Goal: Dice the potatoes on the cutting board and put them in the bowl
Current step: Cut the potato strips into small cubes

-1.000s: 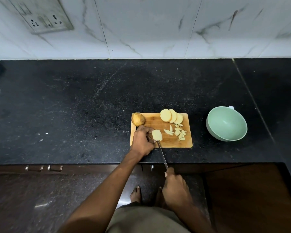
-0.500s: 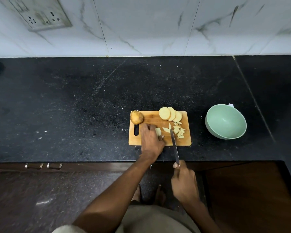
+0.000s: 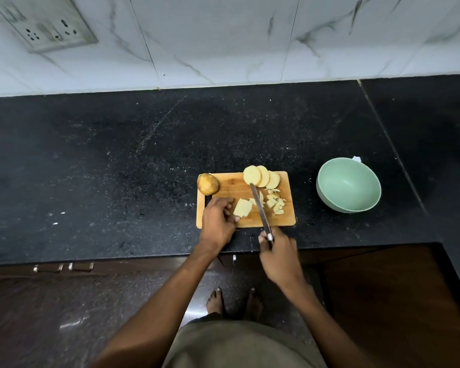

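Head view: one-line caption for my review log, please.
Right hand holds a knife over potato pieces on the cutting board; left hand steadies a slice; green bowl empty.

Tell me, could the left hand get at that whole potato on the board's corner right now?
Probably yes. The left hand pins a slice just below the whole potato, with bare cutting board between them. The knife lies off to the right.
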